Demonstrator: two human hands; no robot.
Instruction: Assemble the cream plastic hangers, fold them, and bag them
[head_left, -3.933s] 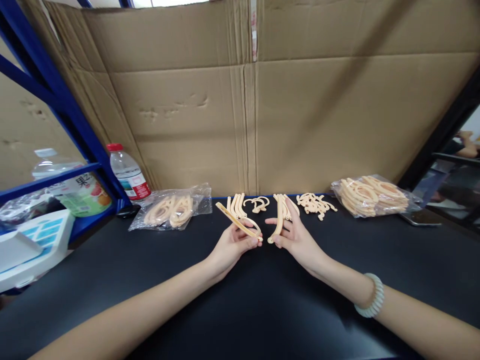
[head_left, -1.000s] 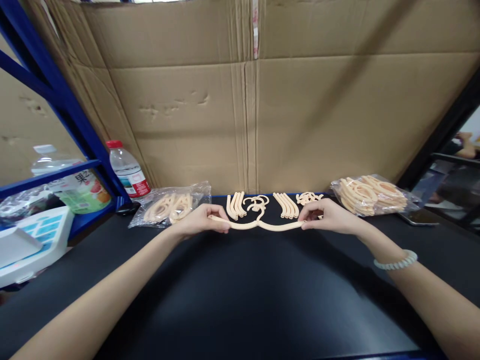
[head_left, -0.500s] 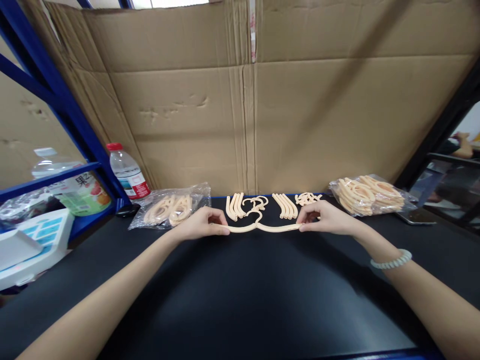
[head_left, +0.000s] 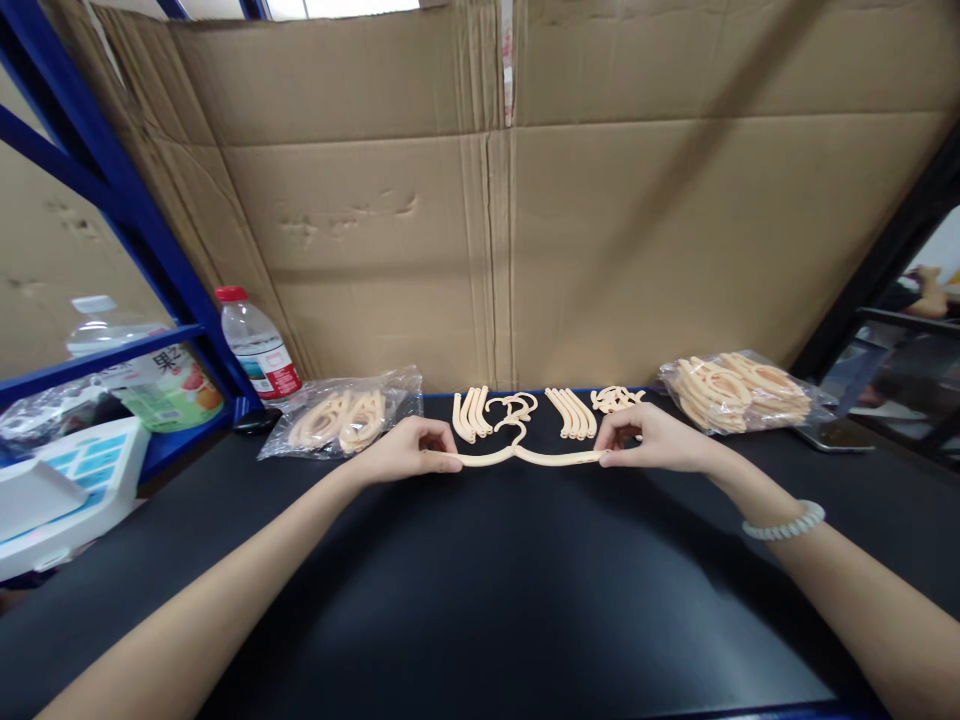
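Note:
A cream plastic clothes hanger [head_left: 559, 459] is stretched between my two hands, its arms spread wide and its hook pointing up and away. My left hand [head_left: 412, 448] pinches the left arm's end between thumb and fingers. The right arm's end is in the pinch of my right hand [head_left: 652, 438]. Just beyond the hanger lie several loose hanger arms [head_left: 471, 414] on the left, with loose hooks [head_left: 516, 404] beside them. More hanger arms [head_left: 571, 413] form a row to the right, and a small pile of cream parts [head_left: 616, 398] is partly hidden behind my right hand.
Clear bags of cream hangers lie at the left [head_left: 337, 415] and right [head_left: 739, 390] of the black table [head_left: 510, 600]. A red-capped bottle [head_left: 259, 345] and a white device with blue keys [head_left: 82, 490] stand left. A cardboard wall [head_left: 375, 230] closes off the back.
Almost nothing differs. Both hands keep their pinch on the hanger's ends, and the view has shifted very slightly.

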